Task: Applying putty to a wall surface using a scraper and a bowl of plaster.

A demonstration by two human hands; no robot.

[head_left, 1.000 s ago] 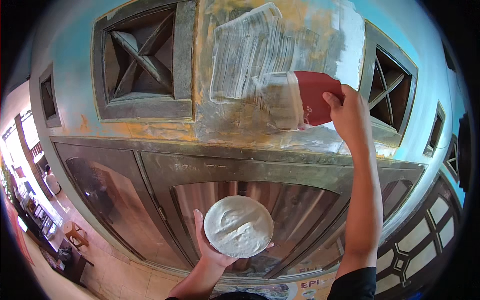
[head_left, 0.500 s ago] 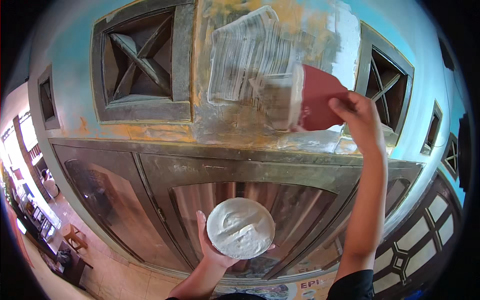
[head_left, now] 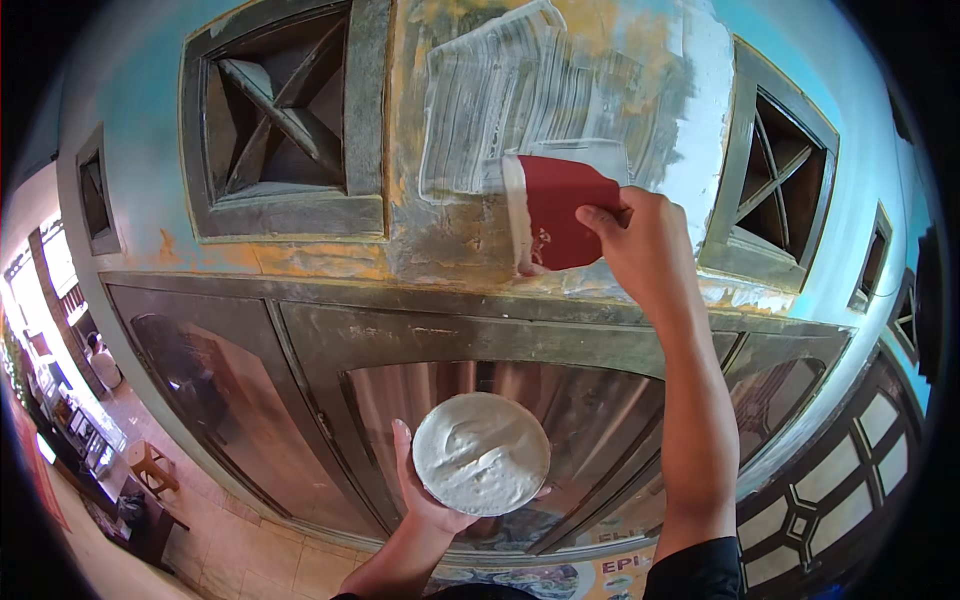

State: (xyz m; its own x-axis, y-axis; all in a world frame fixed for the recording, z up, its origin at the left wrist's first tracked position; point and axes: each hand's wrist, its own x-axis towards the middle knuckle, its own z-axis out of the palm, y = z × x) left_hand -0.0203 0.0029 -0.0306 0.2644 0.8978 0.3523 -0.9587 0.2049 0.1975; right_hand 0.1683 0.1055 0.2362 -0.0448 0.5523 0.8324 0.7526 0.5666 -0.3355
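My right hand (head_left: 650, 235) grips a dark red putty scraper (head_left: 568, 212) by its right end, thumb on the near face. White putty coats the scraper's left edge, which lies against the worn wall (head_left: 450, 245) or very close to it. Above and left of the scraper, streaky white putty (head_left: 490, 110) covers part of the wall. Lower down, my left hand (head_left: 425, 500) cups a round container of white putty (head_left: 482, 455) from below, its fingers mostly hidden behind it. The putty's surface has ridges and hollows.
Wooden vent frames with crossed slats flank the patch, one at left (head_left: 285, 120) and one at right (head_left: 775, 175). Below runs a brown wooden window frame (head_left: 500, 335) with glass panes. A small stool (head_left: 150, 465) stands on the tiled floor far left, and a dark lattice door (head_left: 840, 490) at right.
My right hand has swept the scraper leftward and slightly down along the wall. The left hand and the putty container have stayed nearly still.
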